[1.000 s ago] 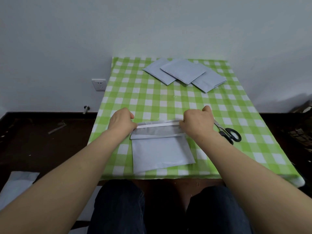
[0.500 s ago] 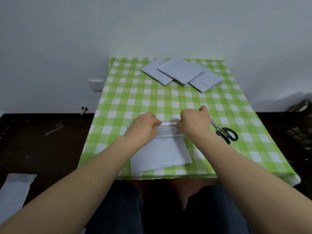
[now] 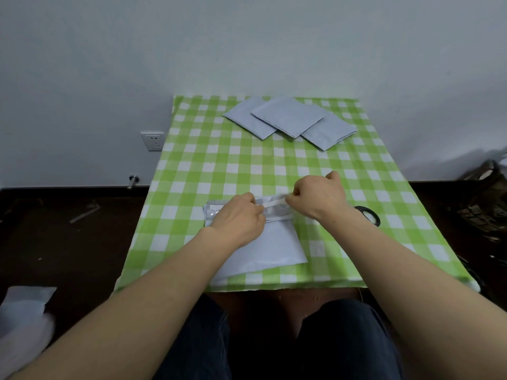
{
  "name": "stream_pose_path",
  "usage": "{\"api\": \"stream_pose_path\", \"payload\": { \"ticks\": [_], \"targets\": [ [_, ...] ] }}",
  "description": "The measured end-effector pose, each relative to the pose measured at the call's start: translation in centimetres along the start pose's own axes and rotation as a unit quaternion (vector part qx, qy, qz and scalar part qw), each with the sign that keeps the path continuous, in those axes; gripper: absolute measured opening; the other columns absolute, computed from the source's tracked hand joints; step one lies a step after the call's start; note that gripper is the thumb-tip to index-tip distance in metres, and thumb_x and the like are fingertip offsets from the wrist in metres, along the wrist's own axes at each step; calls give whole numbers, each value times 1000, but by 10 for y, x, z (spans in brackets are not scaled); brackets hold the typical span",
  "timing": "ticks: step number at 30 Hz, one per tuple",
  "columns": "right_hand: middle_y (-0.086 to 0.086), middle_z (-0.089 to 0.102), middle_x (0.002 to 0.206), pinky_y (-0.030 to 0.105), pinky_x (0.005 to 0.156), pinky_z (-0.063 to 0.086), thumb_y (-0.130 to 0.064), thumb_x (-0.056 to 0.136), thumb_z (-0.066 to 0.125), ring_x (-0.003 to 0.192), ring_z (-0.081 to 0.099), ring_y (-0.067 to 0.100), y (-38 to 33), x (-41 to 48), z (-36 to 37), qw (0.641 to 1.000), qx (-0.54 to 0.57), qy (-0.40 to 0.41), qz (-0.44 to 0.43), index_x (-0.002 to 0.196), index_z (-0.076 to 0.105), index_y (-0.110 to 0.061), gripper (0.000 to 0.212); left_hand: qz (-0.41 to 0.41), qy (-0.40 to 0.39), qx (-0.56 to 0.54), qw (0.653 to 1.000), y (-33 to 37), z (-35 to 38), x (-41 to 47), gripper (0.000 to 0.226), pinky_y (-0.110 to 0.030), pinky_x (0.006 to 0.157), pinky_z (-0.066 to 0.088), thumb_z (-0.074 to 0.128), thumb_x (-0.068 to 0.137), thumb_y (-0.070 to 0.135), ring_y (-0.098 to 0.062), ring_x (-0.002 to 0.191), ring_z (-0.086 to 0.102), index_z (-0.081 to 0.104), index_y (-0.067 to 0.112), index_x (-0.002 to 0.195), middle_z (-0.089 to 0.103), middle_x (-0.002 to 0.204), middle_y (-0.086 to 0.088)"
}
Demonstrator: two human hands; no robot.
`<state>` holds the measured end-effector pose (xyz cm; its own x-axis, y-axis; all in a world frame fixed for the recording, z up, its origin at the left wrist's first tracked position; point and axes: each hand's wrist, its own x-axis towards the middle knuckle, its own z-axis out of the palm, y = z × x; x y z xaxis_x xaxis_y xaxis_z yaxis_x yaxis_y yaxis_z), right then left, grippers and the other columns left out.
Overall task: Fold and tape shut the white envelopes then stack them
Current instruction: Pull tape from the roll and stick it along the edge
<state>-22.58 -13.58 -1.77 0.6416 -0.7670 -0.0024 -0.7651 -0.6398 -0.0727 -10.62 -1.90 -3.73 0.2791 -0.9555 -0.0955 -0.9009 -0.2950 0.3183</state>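
At the near edge of a table covered in green-and-white checked cloth [image 3: 219, 160]: one flat white plastic envelope [image 3: 274, 248], lying lengthwise toward the viewer, with a silvery flap [image 3: 216, 211] at its far end. Across that flap, a narrow white paper strip [image 3: 274, 203], pinched at both ends and tilted slightly upward to the right. Left hand [image 3: 238, 219] over the envelope's upper left part, fingers curled, fingertips nipping the strip's left end. Right hand [image 3: 319, 200] just beside the envelope's upper right corner, knuckles up, fingers bunched, nipping the strip's right end. Partly hidden behind the right wrist, a pair of black-handled scissors [image 3: 369, 213], flat on the cloth. At the table's far end, well apart from both hands, three more flat white envelopes [image 3: 288, 116], overlapping in a loose fan, the middle one on top. Bare forearms reaching in from the lower corners; dark trousers [image 3: 343, 338] below the table edge. On the pale wall to the left, a white socket [image 3: 152, 141]. On the dark floor at lower left, a crumpled white bag [image 3: 24, 305], blurred.
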Motion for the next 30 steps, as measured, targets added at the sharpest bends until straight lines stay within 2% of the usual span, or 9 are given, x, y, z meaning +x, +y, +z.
{"api": "stream_pose_path", "payload": {
  "ticks": [3,5,12,16,21,30],
  "targets": [
    [-2,39,53,34,90,26,-16,86,44,53,35,19,5,-1,-2,999,-40,-10,16,57,34,-16,31,4,-4,0,1000,2,-1,-1,39,-25,86,31,32,98,19,-25,109,48,60,8,121,52,118,-10],
    [-3,37,52,35,95,24,-16,88,47,50,32,17,8,0,-4,998,-55,-9,25,55,32,-17,36,5,-10,6,1000,2,-1,-2,40,-25,88,31,30,98,20,-25,110,47,59,8,123,51,118,-9],
    [-3,35,51,34,96,23,-5,83,47,47,29,16,2,-1,-1,996,-92,14,19,56,28,-16,35,12,-45,35,998,6,-4,-1,43,-29,94,33,27,98,22,-26,111,43,46,19,137,46,121,-9],
    [-3,36,51,35,97,23,-7,84,49,47,30,15,2,1,0,994,-112,14,11,56,29,-16,36,18,-55,64,996,9,-3,0,44,-31,95,31,26,99,24,-27,110,42,39,21,141,44,123,-10],
    [-4,35,51,33,90,23,-8,85,51,47,29,15,3,0,1,992,-125,9,1,56,28,-16,38,12,-76,96,992,16,-4,5,47,-35,97,33,24,99,26,-29,109,41,31,26,145,43,124,-10],
    [-4,36,52,32,89,23,-11,87,51,47,30,14,3,1,4,990,-138,-3,1,57,29,-17,37,-2,-106,140,984,24,-6,9,49,-34,98,31,18,100,28,-30,110,40,18,31,149,41,129,-11]
  ]
}}
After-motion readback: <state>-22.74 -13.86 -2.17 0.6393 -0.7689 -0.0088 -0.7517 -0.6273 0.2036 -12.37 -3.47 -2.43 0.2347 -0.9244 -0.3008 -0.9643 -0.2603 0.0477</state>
